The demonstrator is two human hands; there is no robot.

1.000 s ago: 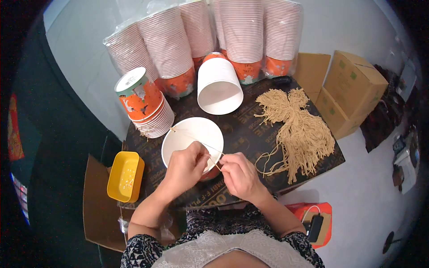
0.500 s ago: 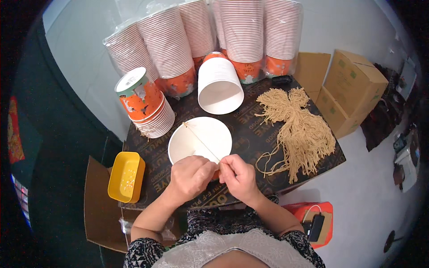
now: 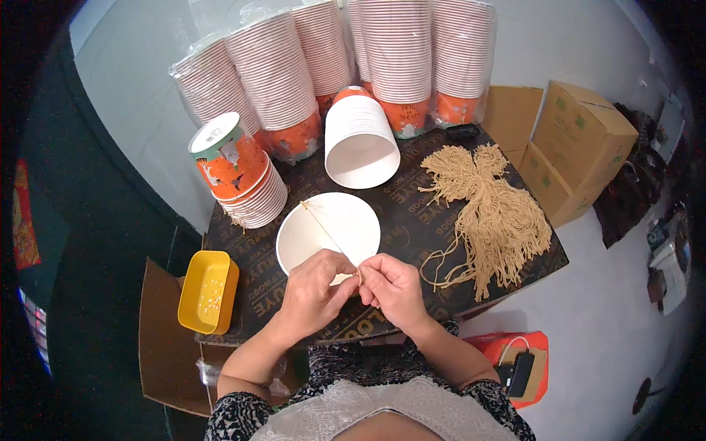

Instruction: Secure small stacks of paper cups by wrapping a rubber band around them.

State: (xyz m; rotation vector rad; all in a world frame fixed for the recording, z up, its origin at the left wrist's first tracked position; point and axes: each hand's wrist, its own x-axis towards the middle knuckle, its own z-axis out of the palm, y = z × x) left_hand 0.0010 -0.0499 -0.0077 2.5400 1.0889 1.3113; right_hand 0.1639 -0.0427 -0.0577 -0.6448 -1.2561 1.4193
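Observation:
A white paper cup (image 3: pixel 328 228) stands open-side up on the dark table (image 3: pixel 412 228) in front of me. A tan string (image 3: pixel 327 230) runs taut from the cup's far rim across its mouth to my fingers. My left hand (image 3: pixel 312 294) and my right hand (image 3: pixel 393 288) meet at the cup's near rim, both pinching the near end of that string. A heap of cut tan strings (image 3: pixel 489 209) lies to the right of the cup.
A sleeve of white cups (image 3: pixel 359 143) lies on its side behind the cup. Orange-printed cups (image 3: pixel 239 180) are stacked at left, wrapped cup stacks (image 3: pixel 412 59) at the back. A yellow tray (image 3: pixel 208 292) sits at left, cardboard boxes (image 3: pixel 581 140) at right, a phone (image 3: pixel 521 373) on a red box.
My left hand has pulled back from inside the cup to its near rim, drawing the string taut across the mouth. Both hands have closed together.

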